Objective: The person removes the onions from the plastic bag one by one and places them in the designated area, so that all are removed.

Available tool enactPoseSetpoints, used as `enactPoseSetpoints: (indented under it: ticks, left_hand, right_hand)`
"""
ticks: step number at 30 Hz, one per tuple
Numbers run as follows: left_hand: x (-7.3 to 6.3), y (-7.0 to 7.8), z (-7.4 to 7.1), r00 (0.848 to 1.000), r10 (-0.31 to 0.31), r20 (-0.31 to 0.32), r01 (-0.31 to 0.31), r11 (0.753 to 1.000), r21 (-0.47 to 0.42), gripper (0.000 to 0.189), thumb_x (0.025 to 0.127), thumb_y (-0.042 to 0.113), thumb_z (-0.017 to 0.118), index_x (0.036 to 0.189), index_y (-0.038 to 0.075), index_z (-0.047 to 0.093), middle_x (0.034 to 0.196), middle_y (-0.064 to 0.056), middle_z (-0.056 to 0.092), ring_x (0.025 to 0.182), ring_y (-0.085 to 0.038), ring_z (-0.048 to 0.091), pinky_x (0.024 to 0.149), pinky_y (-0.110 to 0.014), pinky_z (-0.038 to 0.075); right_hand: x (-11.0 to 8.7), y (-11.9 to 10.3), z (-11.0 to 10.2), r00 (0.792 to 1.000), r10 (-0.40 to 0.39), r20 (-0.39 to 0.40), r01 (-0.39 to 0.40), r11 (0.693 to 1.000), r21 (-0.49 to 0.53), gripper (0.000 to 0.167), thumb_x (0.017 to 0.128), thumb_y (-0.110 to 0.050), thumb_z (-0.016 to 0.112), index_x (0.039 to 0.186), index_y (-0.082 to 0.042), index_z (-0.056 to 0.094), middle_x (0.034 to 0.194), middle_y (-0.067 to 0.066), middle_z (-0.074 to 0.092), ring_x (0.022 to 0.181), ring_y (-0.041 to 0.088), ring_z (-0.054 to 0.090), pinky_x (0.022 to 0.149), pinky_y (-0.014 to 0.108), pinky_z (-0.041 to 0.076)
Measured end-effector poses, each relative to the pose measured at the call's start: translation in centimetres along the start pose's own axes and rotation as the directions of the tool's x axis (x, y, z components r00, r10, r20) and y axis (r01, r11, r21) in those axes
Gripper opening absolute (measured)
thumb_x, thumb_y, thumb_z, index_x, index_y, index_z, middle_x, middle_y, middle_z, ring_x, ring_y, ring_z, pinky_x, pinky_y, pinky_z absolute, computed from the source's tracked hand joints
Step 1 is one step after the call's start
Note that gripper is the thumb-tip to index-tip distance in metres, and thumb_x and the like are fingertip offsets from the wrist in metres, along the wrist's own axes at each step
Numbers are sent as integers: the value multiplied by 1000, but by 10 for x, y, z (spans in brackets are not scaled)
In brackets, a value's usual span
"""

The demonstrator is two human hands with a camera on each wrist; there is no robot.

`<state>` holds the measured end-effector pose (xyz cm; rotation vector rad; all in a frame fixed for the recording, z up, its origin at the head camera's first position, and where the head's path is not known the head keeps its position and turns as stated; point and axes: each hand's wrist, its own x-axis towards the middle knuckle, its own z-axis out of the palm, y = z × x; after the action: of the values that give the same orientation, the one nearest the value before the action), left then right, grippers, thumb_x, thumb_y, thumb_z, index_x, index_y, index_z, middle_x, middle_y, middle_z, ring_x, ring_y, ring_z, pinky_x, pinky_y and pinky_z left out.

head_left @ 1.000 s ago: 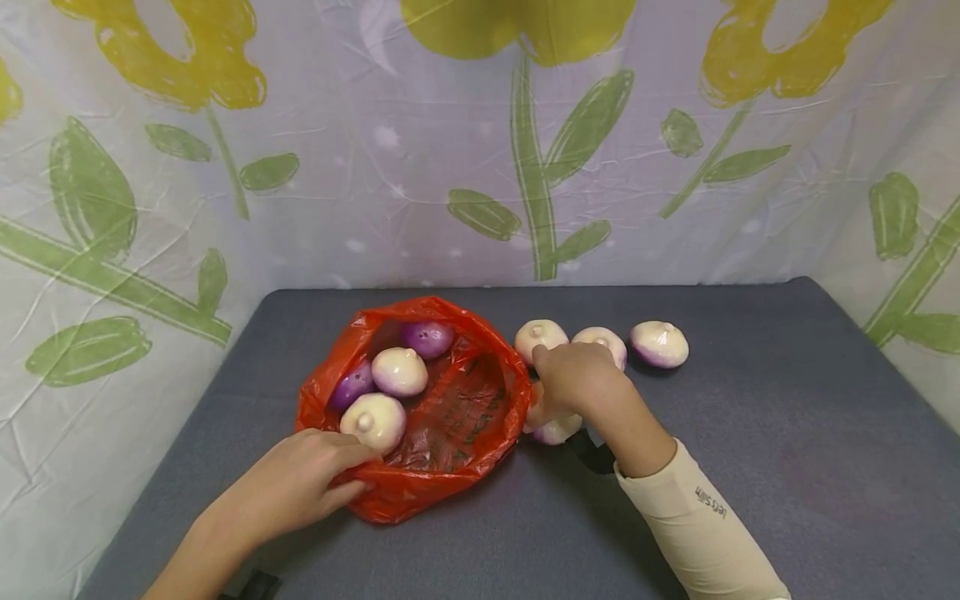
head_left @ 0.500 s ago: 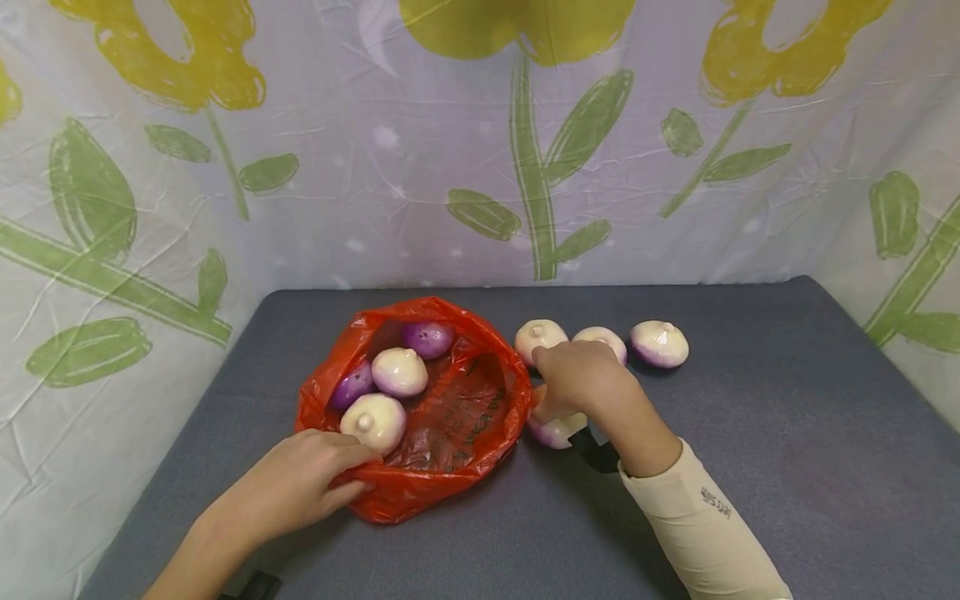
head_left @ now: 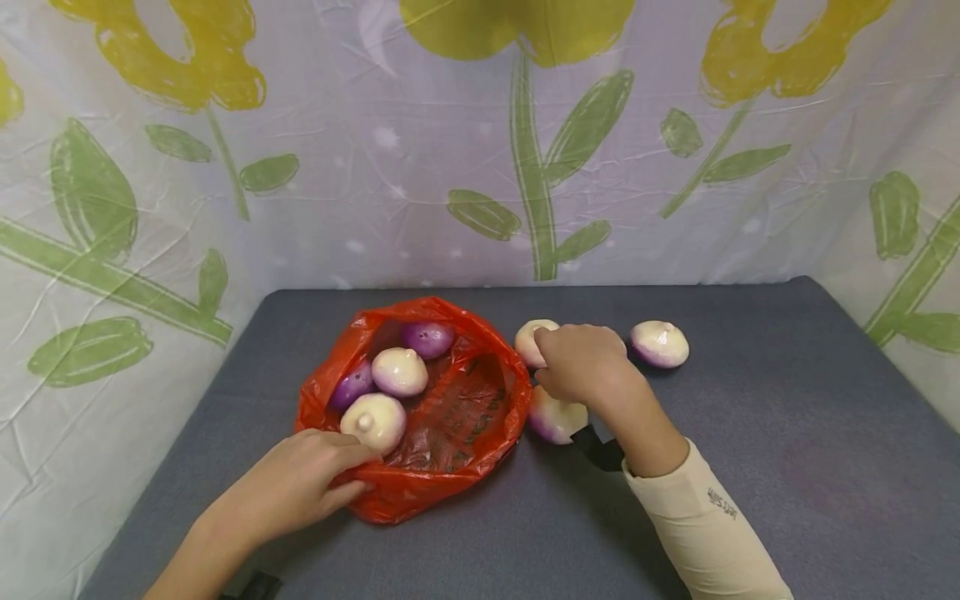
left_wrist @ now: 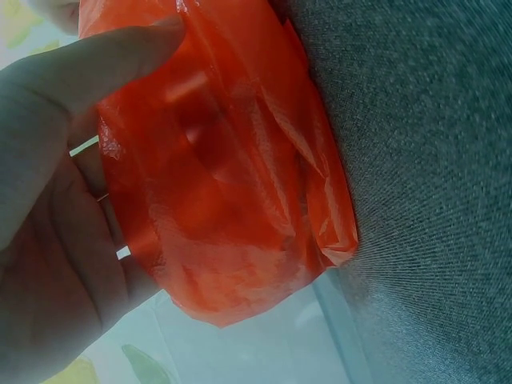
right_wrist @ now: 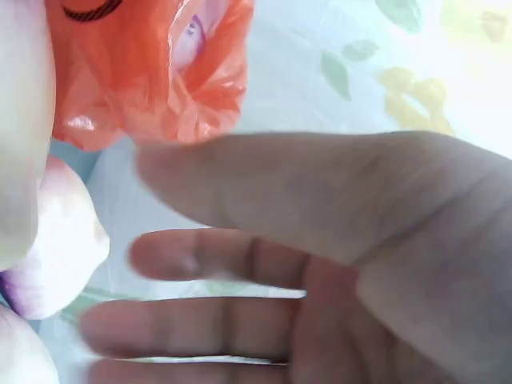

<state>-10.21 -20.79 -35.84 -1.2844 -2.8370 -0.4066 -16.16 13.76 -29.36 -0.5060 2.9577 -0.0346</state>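
A red plastic bag [head_left: 420,492] stands with its mouth wide, several glossy purple-and-white onions [head_left: 400,372] inside. My left hand [head_left: 288,479] pinches the bag's near-left rim, thumb outside and fingers within; the left wrist view shows the thumb [left_wrist: 136,52] against the red plastic. To the right of the bag, my right hand [head_left: 588,367] hovers over loose onions, its thumb and fingers apart and holding nothing in the right wrist view. One onion [head_left: 557,417] lies beneath it, close to the bag; another onion [head_left: 532,340] sits just past its fingertips. A third is mostly hidden behind the hand.
A further onion [head_left: 660,345] lies to the right of the group. The dark grey tabletop [head_left: 787,467] ends at the back against a hanging flower-print cloth [head_left: 360,167], which also closes off both sides.
My right hand has lifted and shifted slightly away from the nearest onion, baring more of it. My left hand and the bag have stayed put.
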Motion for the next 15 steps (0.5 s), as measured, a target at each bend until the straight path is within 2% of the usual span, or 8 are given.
enactPoseSetpoints:
  ticks: [2,4,6,9,12,15]
  left_hand:
    - [0,0,0,1000,2,-2,-2,1000,-1,25,82,19,81,106,18,75,95,13,69,82,-5,64,76,-38,57]
    - [0,0,0,1000,4,-3,-4,1000,-2,25,82,19,81,106,18,75,94,13,69,82,-5,64,76,-37,57]
    - [0,1,0,1000,8,-6,-8,1000,0,25,82,19,81,106,18,75,94,13,69,81,-5,64,76,-37,57]
    - [0,0,0,1000,14,-8,-14,1000,8,26,82,19,82,107,18,75,95,12,69,82,-6,65,77,-38,56]
    - [0,0,0,1000,16,-7,-16,1000,15,26,82,20,82,107,18,75,96,12,69,83,-7,65,78,-38,56]
    - [1,0,0,1000,17,-9,-17,1000,18,26,82,21,82,107,19,75,96,13,69,83,-7,65,78,-38,56]
  right_hand:
    - [1,-3,1,995,-30,-100,32,999,26,10,94,-22,64,93,-12,63,76,2,59,73,28,62,60,47,50]
    - [3,-7,4,971,-71,-227,83,996,41,16,94,-19,63,80,-14,57,67,-1,52,63,25,56,54,44,47]
    - [5,-12,7,929,-123,-350,146,988,41,22,91,-15,65,73,-15,52,62,-2,47,55,22,50,47,40,43]
    - [10,-22,13,859,-186,-477,230,972,36,25,89,-14,68,71,-15,50,61,-2,44,52,19,44,44,35,38]
    - [15,-34,19,802,-260,-538,321,947,21,21,89,-14,69,74,-14,54,64,-1,46,55,17,44,47,33,39]
    - [21,-47,27,750,-338,-569,417,909,11,12,89,-13,67,80,-14,58,71,0,51,61,17,48,53,31,43]
